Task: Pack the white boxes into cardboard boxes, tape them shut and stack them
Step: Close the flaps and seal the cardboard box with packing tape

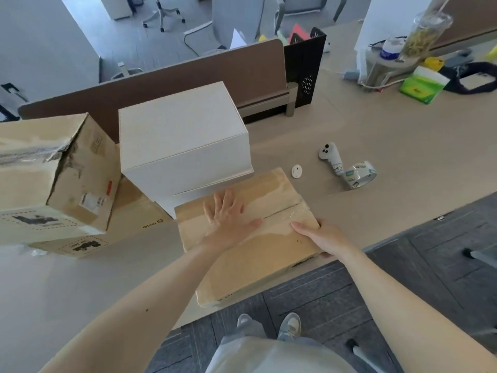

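A closed cardboard box point(258, 254) stands at the table's front edge, its top seam covered with clear tape. My left hand point(228, 214) lies flat on its top with fingers spread. My right hand point(320, 238) grips the box's right edge, thumb on top and fingers curled round the side. Right behind it stands a stack of white boxes point(183, 141). A roll of clear tape point(359, 175) lies on the table to the right.
At the left, a worn taped cardboard box point(53, 170) sits on another printed one point(88, 243). A white controller point(330, 157) and a small white disc point(296, 171) lie near the tape. A brown divider point(188, 76) runs behind; desk clutter at the far right.
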The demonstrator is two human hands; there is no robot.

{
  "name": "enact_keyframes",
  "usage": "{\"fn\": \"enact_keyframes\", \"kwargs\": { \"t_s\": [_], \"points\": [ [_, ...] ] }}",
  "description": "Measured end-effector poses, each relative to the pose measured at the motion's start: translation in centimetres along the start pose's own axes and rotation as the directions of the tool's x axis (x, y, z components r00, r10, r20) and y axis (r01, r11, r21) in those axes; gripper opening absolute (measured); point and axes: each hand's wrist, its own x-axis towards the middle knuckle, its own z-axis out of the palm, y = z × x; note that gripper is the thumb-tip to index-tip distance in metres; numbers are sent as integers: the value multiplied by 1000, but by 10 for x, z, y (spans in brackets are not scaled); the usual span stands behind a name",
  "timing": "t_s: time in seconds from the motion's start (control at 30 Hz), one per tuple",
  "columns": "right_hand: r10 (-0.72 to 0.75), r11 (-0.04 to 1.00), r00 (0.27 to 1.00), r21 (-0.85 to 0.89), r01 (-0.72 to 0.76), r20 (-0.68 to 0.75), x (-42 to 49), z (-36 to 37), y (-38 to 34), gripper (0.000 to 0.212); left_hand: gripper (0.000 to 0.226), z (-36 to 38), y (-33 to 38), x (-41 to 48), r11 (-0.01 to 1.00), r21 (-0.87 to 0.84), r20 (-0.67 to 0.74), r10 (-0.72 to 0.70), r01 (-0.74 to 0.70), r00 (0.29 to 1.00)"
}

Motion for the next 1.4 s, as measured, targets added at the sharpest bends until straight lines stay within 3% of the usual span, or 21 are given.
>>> {"fn": "enact_keyframes", "kwargs": {
  "t_s": [0.17,0.27,0.33,0.47,0.53,0.67,0.77,0.93,1.03,1.1,1.2,1.27,1.4],
  "points": [
    [7,1000,1000,-20,-7,-2,-2,-1,-1,53,45,5,40,19,995,20,58,98,-99,993],
    [4,1000,1000,-29,-3,25,1,-6,-2,39,65,10,48,23,994,68,66,78,-83,995],
    [-9,999,1000,-32,9,-11,7,-10,3,48,74,17,49,24,991,110,38,71,-75,997],
    [-17,1000,976,-20,12,-219,27,-35,18,72,71,21,48,23,991,104,-26,91,-88,996],
    [-50,996,961,-89,27,-274,45,-56,22,71,69,18,50,24,991,99,-28,88,-85,996],
    [-167,961,906,-272,60,-390,95,-103,20,30,59,20,53,32,994,85,-61,69,-64,996],
    [-243,915,867,-401,56,-434,135,-134,22,40,50,25,55,40,993,102,-177,76,-59,981],
    [-291,753,922,-655,58,-254,192,-173,30,50,43,31,69,48,994,101,-275,-21,51,961],
    [-300,650,942,-755,88,-149,213,-183,31,38,40,33,89,52,987,58,-310,-123,148,943],
    [-254,623,963,-777,92,-89,223,-187,27,26,39,39,109,52,967,3,-308,-241,255,920],
    [-124,641,992,-762,91,15,228,-190,21,27,32,55,133,46,925,-57,-302,-375,376,877],
    [-60,661,995,-744,101,81,228,-186,22,27,28,63,138,44,907,-70,-309,-415,415,856],
    [-44,594,987,-791,148,151,235,-187,16,30,24,62,139,44,900,-133,-329,-435,415,838]
  ]
}}
